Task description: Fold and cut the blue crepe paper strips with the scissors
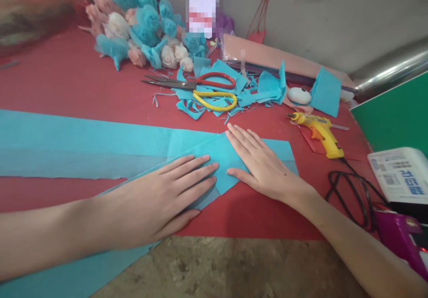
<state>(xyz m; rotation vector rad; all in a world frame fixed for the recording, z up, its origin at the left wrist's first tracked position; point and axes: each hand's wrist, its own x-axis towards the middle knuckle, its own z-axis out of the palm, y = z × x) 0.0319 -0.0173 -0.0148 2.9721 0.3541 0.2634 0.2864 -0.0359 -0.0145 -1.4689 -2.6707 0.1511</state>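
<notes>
Two long light-blue strips [83, 135] lie on the red table covering, crossing near the middle. The upper strip runs diagonally toward the lower left, under my left forearm. My left hand [177, 191] rests palm down on this diagonal strip, its fingers spread and pointing right. On the strip's right end lies my right hand [259, 162], flat, with the thumb apart and the fingertips at the upper edge. Neither hand grips anything. Scissors [187, 84] with one red and one yellow handle lie beyond the hands, on and beside blue scraps [245, 95].
Blue, pink and white fabric flowers [143, 28] are heaped at the back left. To the right are a yellow glue gun [319, 133] with a black cord, a white oval object [299, 95], a white box [399, 173] and a green board [397, 115].
</notes>
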